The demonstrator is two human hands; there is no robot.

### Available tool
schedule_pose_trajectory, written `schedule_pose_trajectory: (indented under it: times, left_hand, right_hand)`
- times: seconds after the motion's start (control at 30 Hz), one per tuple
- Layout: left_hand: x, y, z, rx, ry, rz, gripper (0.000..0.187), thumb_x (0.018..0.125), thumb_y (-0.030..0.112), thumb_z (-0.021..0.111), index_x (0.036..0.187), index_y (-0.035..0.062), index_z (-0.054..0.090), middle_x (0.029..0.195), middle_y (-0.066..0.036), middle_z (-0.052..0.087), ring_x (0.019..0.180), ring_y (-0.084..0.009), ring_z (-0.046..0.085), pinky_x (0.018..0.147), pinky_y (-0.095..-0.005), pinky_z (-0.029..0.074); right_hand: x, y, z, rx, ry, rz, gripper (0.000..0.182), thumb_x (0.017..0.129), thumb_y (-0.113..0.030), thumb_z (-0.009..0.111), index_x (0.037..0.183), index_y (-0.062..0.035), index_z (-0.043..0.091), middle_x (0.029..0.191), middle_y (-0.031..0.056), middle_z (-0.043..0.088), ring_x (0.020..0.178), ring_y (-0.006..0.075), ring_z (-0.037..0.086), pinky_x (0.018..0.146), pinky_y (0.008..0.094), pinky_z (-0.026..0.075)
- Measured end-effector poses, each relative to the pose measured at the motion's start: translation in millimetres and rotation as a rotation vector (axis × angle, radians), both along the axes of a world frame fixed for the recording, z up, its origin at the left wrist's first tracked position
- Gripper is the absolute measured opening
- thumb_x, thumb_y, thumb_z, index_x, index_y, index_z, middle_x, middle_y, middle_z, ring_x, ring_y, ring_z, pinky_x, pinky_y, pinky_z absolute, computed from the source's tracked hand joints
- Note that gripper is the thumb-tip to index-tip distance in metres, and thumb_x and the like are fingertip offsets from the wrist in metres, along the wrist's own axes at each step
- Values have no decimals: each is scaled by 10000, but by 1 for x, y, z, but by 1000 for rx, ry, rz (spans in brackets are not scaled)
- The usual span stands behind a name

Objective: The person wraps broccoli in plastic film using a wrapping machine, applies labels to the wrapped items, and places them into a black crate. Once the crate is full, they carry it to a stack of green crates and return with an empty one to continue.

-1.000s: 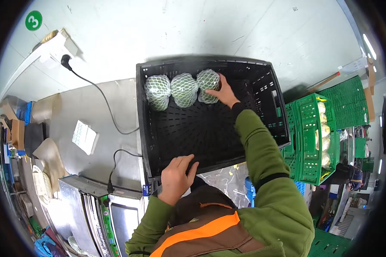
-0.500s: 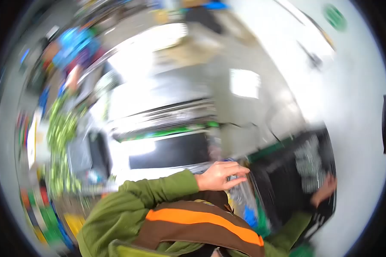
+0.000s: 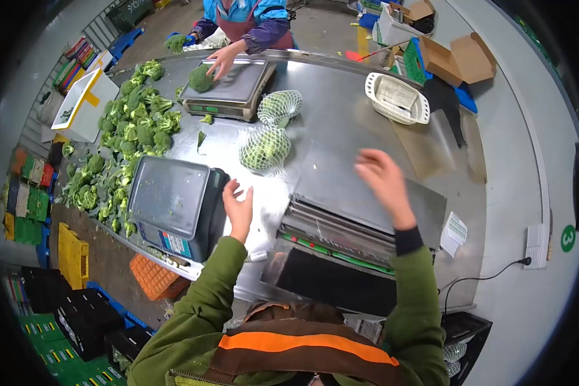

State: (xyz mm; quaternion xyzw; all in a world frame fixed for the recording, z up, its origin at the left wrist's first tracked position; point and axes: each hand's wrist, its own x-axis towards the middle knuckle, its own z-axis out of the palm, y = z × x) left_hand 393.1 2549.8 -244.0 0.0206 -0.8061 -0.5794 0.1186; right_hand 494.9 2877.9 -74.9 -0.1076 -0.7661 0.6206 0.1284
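Observation:
My left hand (image 3: 239,209) is raised over the metal table beside the near scale (image 3: 172,196), fingers apart and nothing in them. My right hand (image 3: 387,183) hovers, slightly blurred, above the flat metal top of the wrapping machine (image 3: 341,222); its fingers are stretched out and hold nothing. Beyond and between my hands lie two broccoli heads in white foam nets, a nearer netted broccoli (image 3: 265,151) and a farther netted broccoli (image 3: 280,107). They sit close together, apart from both hands.
Across the table a co-worker's hand (image 3: 225,59) touches a broccoli head (image 3: 201,78) on the far scale (image 3: 231,90). Loose broccoli (image 3: 135,119) is heaped at left. A white basket (image 3: 397,98) stands at right; a black crate (image 3: 466,331) with foam nets is below right.
The view has swung left from the black crate and steadied. My right hand has left the crate and come over the machine top; my left hand has moved out over the table.

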Motion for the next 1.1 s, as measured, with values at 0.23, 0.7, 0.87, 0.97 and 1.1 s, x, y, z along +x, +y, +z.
schedule_pose_trajectory:
  times: [0.23,0.7,0.87,0.97,1.1]
  left_hand:
    - [-146,-4,-30,150,-476,-159,917,781,343,821,1468,-23,337,1385,-247,487,1230,-322,512,994,-393,447]
    - [-81,70,135,481,-518,-779,540,894,301,726,1251,-32,495,1146,-121,582,1016,-184,619,803,-332,556]
    - [20,164,140,528,-599,-1010,498,935,272,676,1308,4,485,1173,-118,621,907,-176,661,720,-305,561]
    - [68,191,126,269,-629,-1061,558,901,318,712,1289,-17,490,1021,-140,658,888,-166,661,632,-294,551]
    - [99,194,103,-109,-243,-1026,525,874,363,726,1154,-57,580,901,-120,676,885,-167,645,690,-318,518]
  right_hand:
    - [-238,-90,-91,886,-665,577,992,529,-279,924,1323,45,425,1251,280,559,1182,413,544,970,438,468]
    - [-134,15,22,463,-73,374,928,678,-175,851,1465,-36,380,1382,132,504,1255,236,496,1051,341,424]
    - [-26,87,56,126,-280,325,709,730,-157,815,1372,-74,528,1288,59,591,1157,166,541,1008,300,436]
    - [14,111,34,74,-334,355,730,710,-55,777,1390,-75,514,1375,60,520,1241,172,483,1052,300,404]
    - [50,112,-4,-210,-311,422,838,711,-84,786,1463,-78,416,1517,97,375,1385,229,359,1166,363,265]
